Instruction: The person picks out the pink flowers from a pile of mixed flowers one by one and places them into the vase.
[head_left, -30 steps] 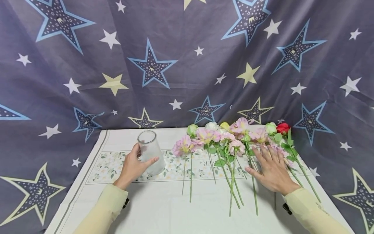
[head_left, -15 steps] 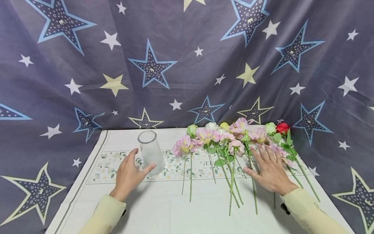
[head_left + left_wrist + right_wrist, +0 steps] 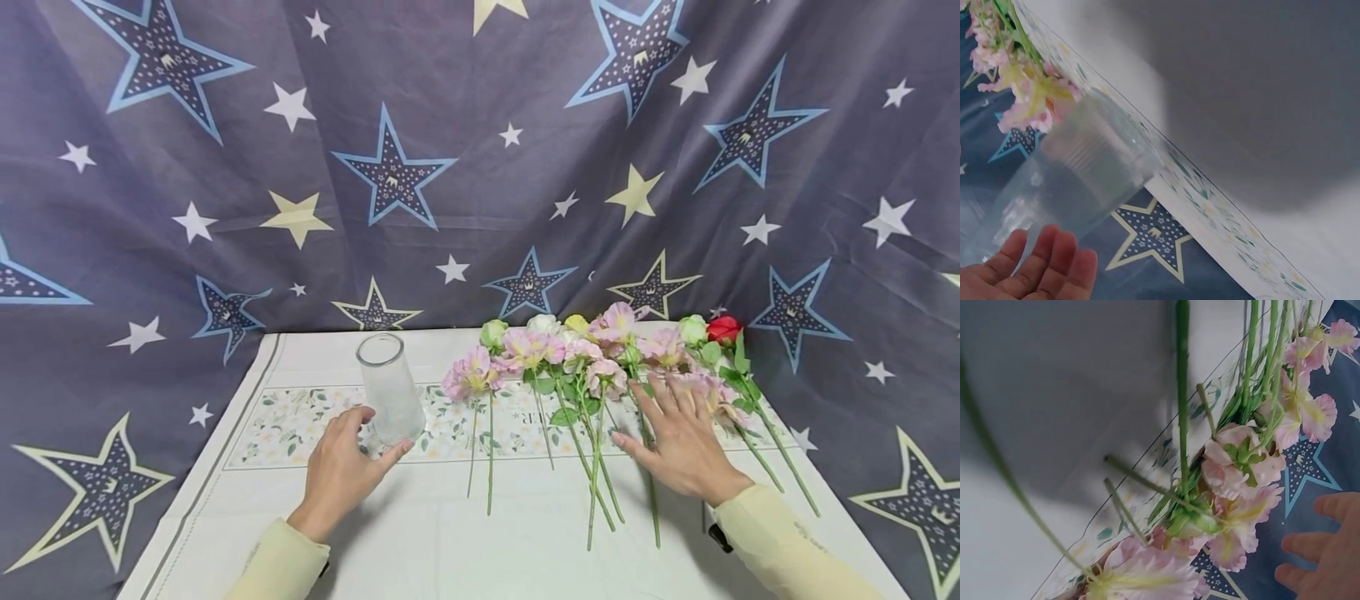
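A frosted glass vase (image 3: 393,397) stands upright left of the middle of the table. My left hand (image 3: 341,468) is just in front and left of it, thumb and fingers spread apart, not wrapped around it. Whether the thumb tip touches the glass I cannot tell. In the left wrist view the fingers (image 3: 1054,256) lie in front of the vase (image 3: 1085,162). My right hand (image 3: 681,440) spreads its fingers over the stems and pink flowers (image 3: 663,346) at the right, gripping nothing. The right wrist view has its fingers (image 3: 1307,547) beside pink blossoms (image 3: 1235,531).
Several artificial flowers lie in a row, with pink blossoms (image 3: 472,373), a light green one (image 3: 493,333) and a red rose (image 3: 723,330). Their stems point toward me. A floral runner (image 3: 281,429) crosses the white tablecloth (image 3: 420,533). A star-patterned curtain (image 3: 465,208) hangs behind.
My left hand has drawn back from the vase, then come a little nearer again, lower down. My right hand has shifted slightly left. Vase and flowers stay put.
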A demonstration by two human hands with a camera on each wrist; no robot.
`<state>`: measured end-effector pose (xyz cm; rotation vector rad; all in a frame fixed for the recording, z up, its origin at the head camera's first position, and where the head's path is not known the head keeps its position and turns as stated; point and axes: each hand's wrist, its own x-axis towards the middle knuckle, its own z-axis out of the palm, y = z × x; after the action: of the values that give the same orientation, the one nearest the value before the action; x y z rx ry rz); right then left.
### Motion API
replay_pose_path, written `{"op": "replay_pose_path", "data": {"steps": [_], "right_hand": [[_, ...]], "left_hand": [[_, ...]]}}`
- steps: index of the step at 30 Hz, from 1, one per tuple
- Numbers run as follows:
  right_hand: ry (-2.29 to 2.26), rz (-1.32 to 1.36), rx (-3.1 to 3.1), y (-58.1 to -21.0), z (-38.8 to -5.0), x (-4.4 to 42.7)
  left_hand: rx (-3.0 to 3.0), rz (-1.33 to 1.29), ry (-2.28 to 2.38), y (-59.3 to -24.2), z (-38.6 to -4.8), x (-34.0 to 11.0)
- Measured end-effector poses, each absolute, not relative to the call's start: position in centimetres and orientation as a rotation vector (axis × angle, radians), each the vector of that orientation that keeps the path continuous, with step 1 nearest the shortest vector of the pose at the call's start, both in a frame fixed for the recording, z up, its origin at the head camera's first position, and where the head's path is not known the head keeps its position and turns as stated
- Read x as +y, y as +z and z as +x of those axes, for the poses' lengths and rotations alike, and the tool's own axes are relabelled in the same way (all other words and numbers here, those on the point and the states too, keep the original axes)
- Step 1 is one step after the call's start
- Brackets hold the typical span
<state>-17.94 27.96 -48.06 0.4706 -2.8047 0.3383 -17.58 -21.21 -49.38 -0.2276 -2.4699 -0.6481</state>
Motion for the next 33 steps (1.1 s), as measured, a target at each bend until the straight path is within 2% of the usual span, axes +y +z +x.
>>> {"op": "replay_pose_path", "data": {"steps": [33], "right_hand": [[0.506, 0.536, -2.645, -47.3, -18.2, 21.3]], "left_hand": [[-2.727, -0.506, -0.785, -50.3, -15.9, -15.3]]}}
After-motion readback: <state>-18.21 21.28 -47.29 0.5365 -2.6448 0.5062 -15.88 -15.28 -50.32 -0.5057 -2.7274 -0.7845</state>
